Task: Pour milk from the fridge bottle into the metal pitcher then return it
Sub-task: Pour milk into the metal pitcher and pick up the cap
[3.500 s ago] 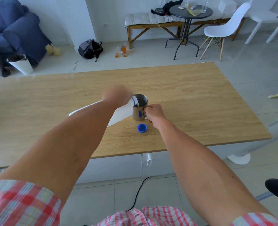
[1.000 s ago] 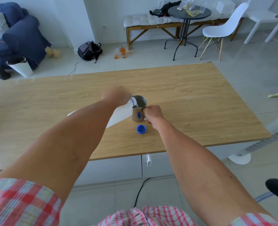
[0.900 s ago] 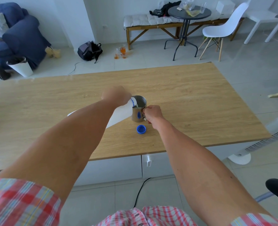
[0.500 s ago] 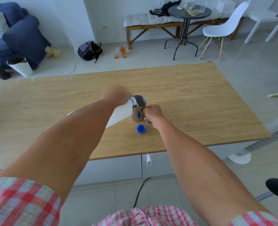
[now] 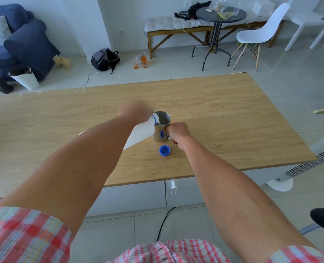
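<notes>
A white milk bottle is tipped over, its blue-ringed mouth over the rim of the metal pitcher. My left hand grips the bottle near its neck; my forearm hides most of its body. Milk runs from the mouth into the pitcher, and milk shows inside it. The pitcher stands upright on the wooden table. My right hand holds the pitcher's handle on its right side. The blue bottle cap lies open side up on the table just in front of the pitcher.
The table's near edge runs above white drawers with a black cable on the floor. A white tower fan stands at the right. Behind the table are a backpack, a bench, a round table and a white chair.
Both hands and the bottle have stayed nearly in place while the pour goes on. Only the view has shifted slightly.
</notes>
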